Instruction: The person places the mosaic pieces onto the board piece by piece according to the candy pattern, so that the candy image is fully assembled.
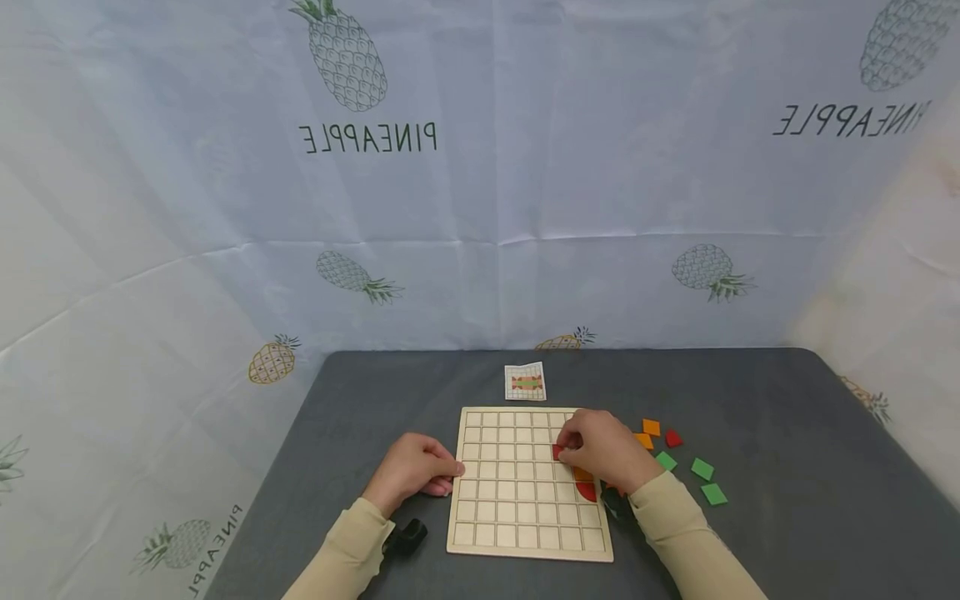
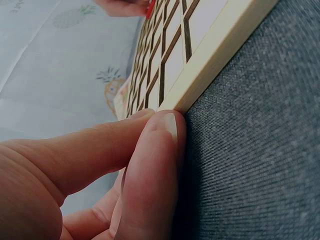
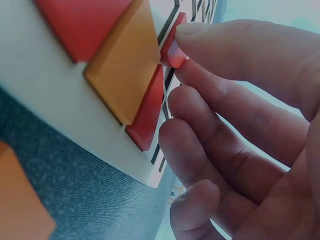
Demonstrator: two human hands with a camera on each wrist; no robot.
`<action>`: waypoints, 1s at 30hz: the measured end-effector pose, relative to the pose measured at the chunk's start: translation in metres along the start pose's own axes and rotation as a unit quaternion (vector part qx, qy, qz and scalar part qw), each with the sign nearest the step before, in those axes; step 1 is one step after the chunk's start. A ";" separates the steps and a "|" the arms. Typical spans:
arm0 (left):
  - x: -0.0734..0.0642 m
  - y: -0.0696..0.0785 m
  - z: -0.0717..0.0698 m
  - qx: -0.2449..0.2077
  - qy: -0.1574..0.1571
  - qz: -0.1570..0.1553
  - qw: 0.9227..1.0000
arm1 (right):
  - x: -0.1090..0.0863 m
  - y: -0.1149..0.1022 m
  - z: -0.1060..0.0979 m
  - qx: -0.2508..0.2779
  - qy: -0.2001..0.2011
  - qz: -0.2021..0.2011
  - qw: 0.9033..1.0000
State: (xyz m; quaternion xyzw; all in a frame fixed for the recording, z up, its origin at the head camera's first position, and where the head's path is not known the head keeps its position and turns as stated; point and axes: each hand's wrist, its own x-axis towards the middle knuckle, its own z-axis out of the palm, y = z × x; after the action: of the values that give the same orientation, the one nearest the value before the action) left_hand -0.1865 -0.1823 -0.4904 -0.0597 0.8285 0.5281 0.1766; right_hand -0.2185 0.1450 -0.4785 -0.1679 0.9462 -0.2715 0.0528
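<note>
A wooden grid board (image 1: 498,510) lies in the middle of the table. At its left edge, my left hand (image 1: 420,467) pinches the rim between thumb and forefinger; the left wrist view shows both tips against the pale wood (image 2: 220,55). My right hand (image 1: 603,446) reaches over the board's right side, thumb and forefinger pinching a small red tile (image 3: 174,47) close over the grid. Beside that tile, an orange tile (image 3: 127,65) sits in the board between a red tile (image 3: 150,112) and another red piece (image 3: 85,25). In the head view, the right hand partly covers these.
Right of the board lie loose tiles: orange (image 1: 651,427), red (image 1: 673,438) and several green (image 1: 702,469). A small pattern card (image 1: 525,382) lies behind the board on the grey table (image 1: 787,517). A pineapple-print cloth (image 1: 480,167) hangs behind the table.
</note>
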 end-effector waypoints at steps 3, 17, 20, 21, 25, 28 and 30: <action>0.000 0.000 0.000 -0.002 0.000 0.002 1.000 | 0.000 -0.002 0.000 -0.007 0.001 0.000 1.000; 0.001 0.002 0.001 0.000 0.004 -0.005 1.000 | -0.001 -0.003 -0.003 -0.007 -0.005 0.009 1.000; 0.003 0.003 0.002 0.002 0.004 -0.006 1.000 | -0.005 0.003 -0.009 0.003 -0.003 0.010 1.000; 0.003 0.003 0.002 0.003 0.005 -0.005 1.000 | -0.008 0.006 -0.012 0.006 -0.002 0.009 1.000; 0.003 0.002 0.003 0.003 0.005 -0.008 1.000 | -0.023 0.024 -0.029 0.012 -0.006 -0.003 1.000; 0.002 0.001 0.002 0.001 0.006 -0.009 1.000 | -0.040 0.044 -0.044 -0.004 -0.015 -0.007 1.000; 0.002 0.000 0.002 0.000 0.006 -0.010 1.000 | -0.052 0.059 -0.054 -0.023 -0.020 -0.004 1.000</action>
State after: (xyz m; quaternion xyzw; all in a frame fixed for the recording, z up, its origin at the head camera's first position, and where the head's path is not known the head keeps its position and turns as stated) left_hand -0.1877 -0.1807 -0.4915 -0.0716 0.8289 0.5259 0.1768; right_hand -0.1967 0.2371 -0.4637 -0.1781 0.9503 -0.2467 0.0665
